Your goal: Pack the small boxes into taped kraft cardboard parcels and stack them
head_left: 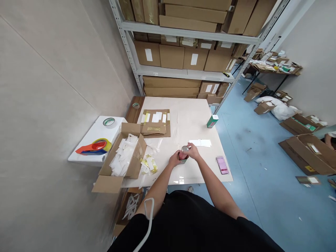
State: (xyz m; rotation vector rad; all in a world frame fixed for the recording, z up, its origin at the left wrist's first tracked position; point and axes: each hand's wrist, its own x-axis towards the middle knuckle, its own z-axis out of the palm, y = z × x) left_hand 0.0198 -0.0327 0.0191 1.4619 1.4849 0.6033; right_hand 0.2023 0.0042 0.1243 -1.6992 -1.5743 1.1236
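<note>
Near the front of the white table, my left hand is closed on the side of a small open box. My right hand pinches a small pinkish jar with a round silver lid at the box's mouth. The jar's lower part is hidden by the box; whether it is moving in or out cannot be seen. White paper slips lie just beyond my right hand. A green carton with a white top stands at the right edge, and a pink packet lies nearer me.
At the left, an open cardboard box holds white packets, beside crumpled taped plastic. Flattened cardboard lies behind it. A tape dispenser and tape roll sit on a white surface. Shelving with cartons stands behind the table.
</note>
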